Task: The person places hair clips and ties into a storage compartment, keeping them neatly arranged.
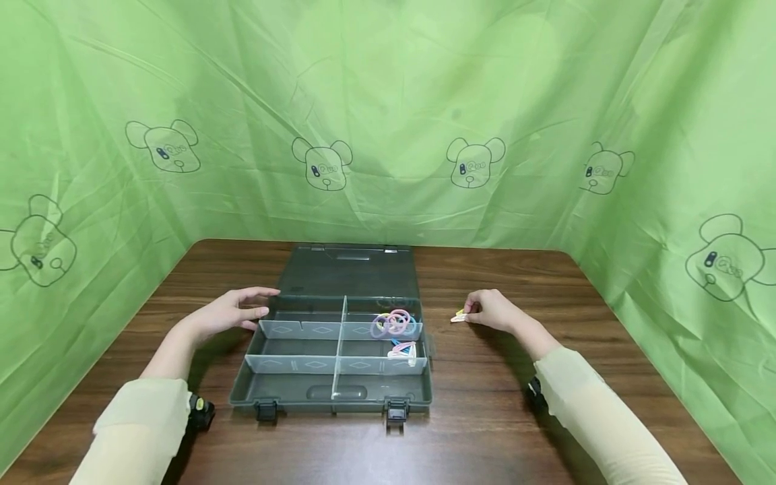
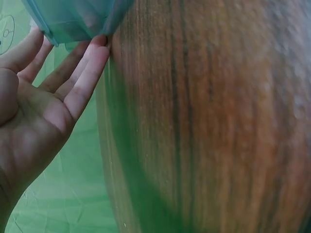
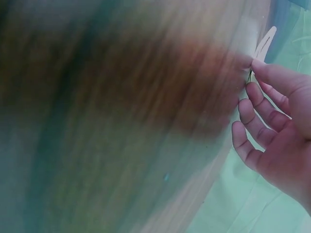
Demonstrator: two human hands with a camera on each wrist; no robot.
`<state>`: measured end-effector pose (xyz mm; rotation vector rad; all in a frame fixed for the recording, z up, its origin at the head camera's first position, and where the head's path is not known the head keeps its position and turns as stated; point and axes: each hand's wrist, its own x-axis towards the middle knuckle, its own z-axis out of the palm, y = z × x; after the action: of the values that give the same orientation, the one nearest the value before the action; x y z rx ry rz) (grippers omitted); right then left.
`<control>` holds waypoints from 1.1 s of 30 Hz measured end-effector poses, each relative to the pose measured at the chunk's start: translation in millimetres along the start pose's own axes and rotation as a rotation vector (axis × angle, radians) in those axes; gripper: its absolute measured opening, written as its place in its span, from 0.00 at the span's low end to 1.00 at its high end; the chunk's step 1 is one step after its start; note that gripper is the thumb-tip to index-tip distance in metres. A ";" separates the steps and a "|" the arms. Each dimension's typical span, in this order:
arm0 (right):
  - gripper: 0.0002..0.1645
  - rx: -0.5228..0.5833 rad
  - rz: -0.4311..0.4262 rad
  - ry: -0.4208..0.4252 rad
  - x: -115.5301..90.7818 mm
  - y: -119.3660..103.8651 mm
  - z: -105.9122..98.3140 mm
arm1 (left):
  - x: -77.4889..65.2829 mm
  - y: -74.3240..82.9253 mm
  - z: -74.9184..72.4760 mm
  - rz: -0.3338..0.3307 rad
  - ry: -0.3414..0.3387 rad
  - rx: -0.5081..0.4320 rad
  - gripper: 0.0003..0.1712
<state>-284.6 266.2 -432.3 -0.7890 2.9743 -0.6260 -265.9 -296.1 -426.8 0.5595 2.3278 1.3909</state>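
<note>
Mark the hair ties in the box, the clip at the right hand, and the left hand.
hair ties [image 1: 395, 323], head view, on the pink ring in the pile's middle.
hair clip [image 1: 458, 317], head view, on its pale tip beside the fingers.
left hand [image 1: 233, 314], head view, on the back of the hand.

A dark wooden table [image 1: 485, 417] is seen bearing an opened grey compartment box [image 1: 315, 391], with a small hair clip [image 1: 459, 317] laid just beside it.
</note>
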 end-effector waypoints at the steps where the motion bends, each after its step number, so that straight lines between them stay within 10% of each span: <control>1: 0.08 0.001 -0.004 0.000 -0.2 0.4 -0.4 | 0.6 0.7 0.1 0.001 0.006 0.014 0.31; 33: 0.04 0.197 0.042 0.167 -24.9 -30.6 -25.2 | 8.7 0.0 -5.1 -0.062 -0.027 0.024 0.29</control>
<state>-250.9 263.3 -400.0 -0.6904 3.0007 -1.0107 -275.9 -295.4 -425.6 0.5048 2.3232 1.3216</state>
